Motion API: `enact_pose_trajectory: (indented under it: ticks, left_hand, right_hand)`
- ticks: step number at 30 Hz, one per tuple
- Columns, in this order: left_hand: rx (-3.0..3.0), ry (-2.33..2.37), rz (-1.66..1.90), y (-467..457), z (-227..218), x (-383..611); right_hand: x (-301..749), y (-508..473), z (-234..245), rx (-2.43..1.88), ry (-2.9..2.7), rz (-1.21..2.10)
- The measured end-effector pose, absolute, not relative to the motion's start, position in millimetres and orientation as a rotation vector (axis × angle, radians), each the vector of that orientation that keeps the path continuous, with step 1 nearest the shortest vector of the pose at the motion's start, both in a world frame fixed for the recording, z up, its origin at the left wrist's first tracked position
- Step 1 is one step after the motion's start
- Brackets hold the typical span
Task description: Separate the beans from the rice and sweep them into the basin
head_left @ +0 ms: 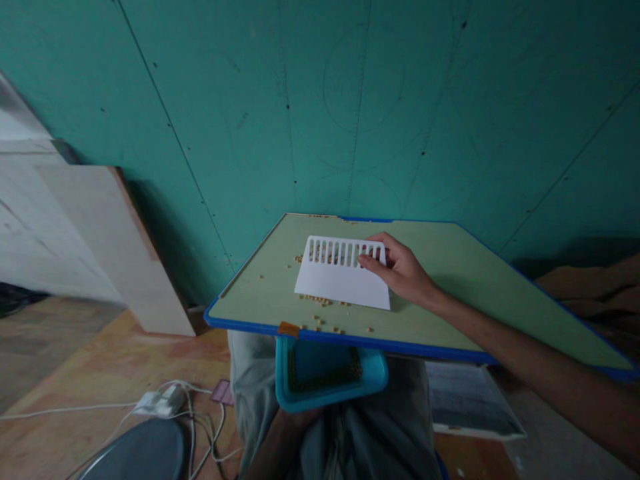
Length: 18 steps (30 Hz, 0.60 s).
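Note:
My right hand (400,270) grips the right end of a white plastic scraper with a slotted top (340,273). The scraper rests on a green board with a blue rim (450,280). Small tan grains (325,320) lie scattered on the board in front of the scraper's lower edge and behind it. Below the board's near edge a blue tray (330,373) holds a layer of grains. My left hand (287,420) is under that tray on my lap; only part of it shows and its fingers are hidden.
A teal wall fills the background. A pale wooden panel (100,240) leans at the left. White cables and an adapter (165,400) lie on the wooden floor beside a dark round object (140,453). A printed sheet (465,400) lies at the right under the board.

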State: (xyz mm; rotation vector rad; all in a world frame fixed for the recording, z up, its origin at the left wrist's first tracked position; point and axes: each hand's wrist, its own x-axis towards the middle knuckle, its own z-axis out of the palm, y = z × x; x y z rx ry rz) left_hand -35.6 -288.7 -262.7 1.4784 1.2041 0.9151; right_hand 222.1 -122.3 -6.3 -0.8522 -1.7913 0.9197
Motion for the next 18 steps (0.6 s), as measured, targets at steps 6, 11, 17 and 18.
enact_pose_trajectory:
  ticks: [6, 11, 17, 18]
  left_hand:
    - [1.307, 1.121, 0.953, -251.2, -291.2, -21.8]
    - [1.213, 0.98, 1.023, -224.6, -300.9, -5.3]
    - [1.357, 1.116, 1.051, -242.9, -276.5, -6.6]
    - [1.406, 1.167, 1.022, -249.5, -272.6, -9.8]
  right_hand:
    - [222.8, -122.8, -8.6, -0.851, -1.812, 0.921]
    - [222.3, -123.9, -9.5, -0.83, -1.832, 0.925]
    - [220.5, -125.6, -9.1, -0.838, -1.833, 0.928]
    - [220.4, -125.8, -9.1, -0.836, -1.832, 0.933]
